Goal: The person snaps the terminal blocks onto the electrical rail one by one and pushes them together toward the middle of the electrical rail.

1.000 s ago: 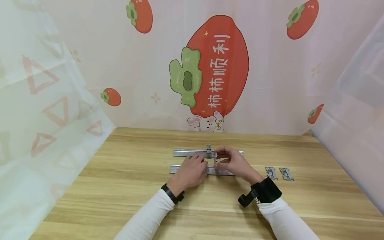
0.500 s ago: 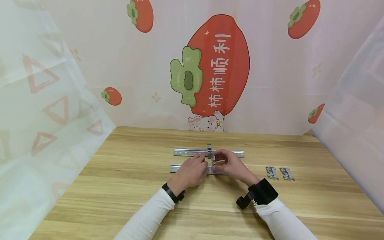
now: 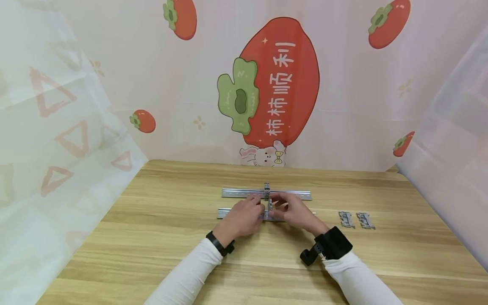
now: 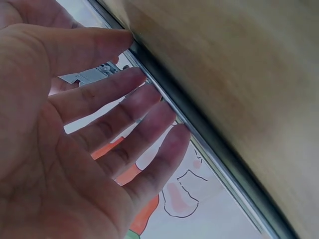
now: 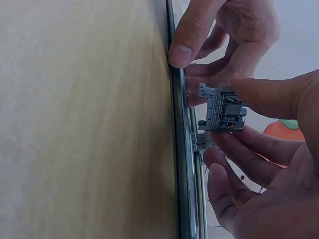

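My left hand (image 3: 244, 218) holds the near metal DIN rail (image 3: 223, 213), thumb on its near edge and fingers along the far side, as the left wrist view shows. My right hand (image 3: 295, 212) pinches a grey DIN rail terminal block (image 5: 223, 110) between thumb and fingers. That block stands upright over the near rail, just right of my left fingertips; whether it touches the rail I cannot tell. Behind it lies the far DIN rail (image 3: 236, 193), with grey terminal blocks (image 3: 267, 190) mounted side by side near its middle. Both hands cover parts of the near rail.
Two loose terminal blocks (image 3: 346, 219) lie flat on the wooden table (image 3: 152, 254), to the right of the rails. A printed cloth (image 3: 328, 144) hangs behind the table, and pale sheets hang at both sides.
My right hand has shifted a little to the left with the terminal block, bringing it nearer my left fingertips. The left hand has kept its place on the near rail.
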`<state>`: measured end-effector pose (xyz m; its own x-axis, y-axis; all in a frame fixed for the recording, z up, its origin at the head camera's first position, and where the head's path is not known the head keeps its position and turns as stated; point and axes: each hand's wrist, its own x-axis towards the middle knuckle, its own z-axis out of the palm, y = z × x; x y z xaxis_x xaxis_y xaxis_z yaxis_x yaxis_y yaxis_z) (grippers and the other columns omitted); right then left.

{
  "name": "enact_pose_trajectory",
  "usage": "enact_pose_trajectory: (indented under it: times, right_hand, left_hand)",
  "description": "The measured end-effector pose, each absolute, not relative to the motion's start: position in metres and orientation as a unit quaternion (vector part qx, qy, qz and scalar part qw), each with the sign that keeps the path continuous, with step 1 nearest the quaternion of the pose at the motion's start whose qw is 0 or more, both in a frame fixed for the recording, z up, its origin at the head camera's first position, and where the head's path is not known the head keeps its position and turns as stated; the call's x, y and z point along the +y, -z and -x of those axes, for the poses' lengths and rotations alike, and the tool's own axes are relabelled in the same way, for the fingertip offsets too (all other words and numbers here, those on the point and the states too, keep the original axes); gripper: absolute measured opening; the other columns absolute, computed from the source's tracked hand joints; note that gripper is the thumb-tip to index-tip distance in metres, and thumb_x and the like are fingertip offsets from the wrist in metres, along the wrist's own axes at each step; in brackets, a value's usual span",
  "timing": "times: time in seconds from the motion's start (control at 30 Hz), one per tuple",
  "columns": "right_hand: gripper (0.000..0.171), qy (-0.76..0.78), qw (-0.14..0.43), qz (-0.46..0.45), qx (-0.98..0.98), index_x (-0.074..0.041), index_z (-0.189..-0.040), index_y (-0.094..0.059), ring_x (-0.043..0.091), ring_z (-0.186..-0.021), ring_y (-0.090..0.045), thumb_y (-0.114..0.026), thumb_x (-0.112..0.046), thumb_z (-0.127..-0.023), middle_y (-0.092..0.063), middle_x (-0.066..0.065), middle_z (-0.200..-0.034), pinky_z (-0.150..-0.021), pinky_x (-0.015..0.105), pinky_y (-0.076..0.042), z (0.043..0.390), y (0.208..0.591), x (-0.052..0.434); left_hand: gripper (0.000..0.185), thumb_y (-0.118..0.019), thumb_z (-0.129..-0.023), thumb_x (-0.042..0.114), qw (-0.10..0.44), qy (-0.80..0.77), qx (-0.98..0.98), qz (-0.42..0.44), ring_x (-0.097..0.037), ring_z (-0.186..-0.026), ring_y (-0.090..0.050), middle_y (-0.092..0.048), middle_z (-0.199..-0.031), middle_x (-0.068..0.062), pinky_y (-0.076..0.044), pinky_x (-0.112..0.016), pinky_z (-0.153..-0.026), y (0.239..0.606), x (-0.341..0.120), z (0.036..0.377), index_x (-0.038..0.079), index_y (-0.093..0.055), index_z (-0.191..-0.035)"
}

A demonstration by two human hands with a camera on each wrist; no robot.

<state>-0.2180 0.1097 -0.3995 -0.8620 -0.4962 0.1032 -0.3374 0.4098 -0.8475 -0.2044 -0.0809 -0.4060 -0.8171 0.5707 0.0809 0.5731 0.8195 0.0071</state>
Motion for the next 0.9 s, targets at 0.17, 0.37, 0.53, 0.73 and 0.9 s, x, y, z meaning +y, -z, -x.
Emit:
enact_pose_trajectory:
  times: [0.17,0.37,0.53,0.73,0.9]
  right_hand:
    - [0.044,0.461,0.077,0.250,0.848,0.000,-0.125,-0.054,0.030,-0.104,-0.055,-0.069,-0.011,-0.085,-0.060,0.012,-0.116,-0.085,0.045,-0.046,0.227,0.414,0.112]
    - [0.044,0.454,0.077,0.255,0.850,-0.001,-0.124,-0.055,0.028,-0.102,-0.056,-0.070,-0.014,-0.085,-0.060,0.009,-0.113,-0.084,0.042,-0.047,0.227,0.415,0.112]
    - [0.043,0.451,0.080,0.264,0.849,0.001,-0.124,-0.055,0.029,-0.102,-0.056,-0.069,-0.013,-0.085,-0.059,0.011,-0.113,-0.084,0.042,-0.047,0.226,0.416,0.111]
    - [0.043,0.445,0.078,0.268,0.851,0.000,-0.125,-0.055,0.029,-0.102,-0.056,-0.069,-0.010,-0.085,-0.059,0.011,-0.114,-0.083,0.043,-0.047,0.226,0.416,0.111]
    - [0.042,0.439,0.072,0.273,0.853,0.000,-0.123,-0.056,0.028,-0.100,-0.056,-0.069,-0.010,-0.085,-0.059,0.011,-0.113,-0.082,0.043,-0.047,0.227,0.416,0.110]
  left_hand:
    - [0.024,-0.061,-0.089,0.023,0.024,0.028,-0.954,0.297,-0.028,-0.131,-0.036,-0.041,-0.142,-0.012,-0.044,-0.043,-0.095,0.405,-0.081,0.205,0.012,-0.065,-0.111]
    - [0.027,-0.063,-0.089,0.026,0.014,0.034,-0.957,0.286,-0.026,-0.129,-0.039,-0.044,-0.139,-0.009,-0.044,-0.044,-0.094,0.404,-0.083,0.205,0.013,-0.064,-0.113]
    - [0.029,-0.066,-0.087,0.029,0.013,0.032,-0.959,0.283,-0.025,-0.123,-0.043,-0.049,-0.133,-0.007,-0.047,-0.042,-0.091,0.406,-0.083,0.206,0.013,-0.065,-0.111]
    - [0.028,-0.068,-0.086,0.029,0.019,0.042,-0.958,0.282,-0.025,-0.124,-0.043,-0.049,-0.133,-0.007,-0.047,-0.044,-0.089,0.407,-0.083,0.208,0.013,-0.066,-0.110]
    - [0.027,-0.068,-0.086,0.028,0.020,0.049,-0.959,0.277,-0.024,-0.123,-0.044,-0.051,-0.131,-0.005,-0.047,-0.045,-0.090,0.408,-0.083,0.208,0.014,-0.066,-0.110]
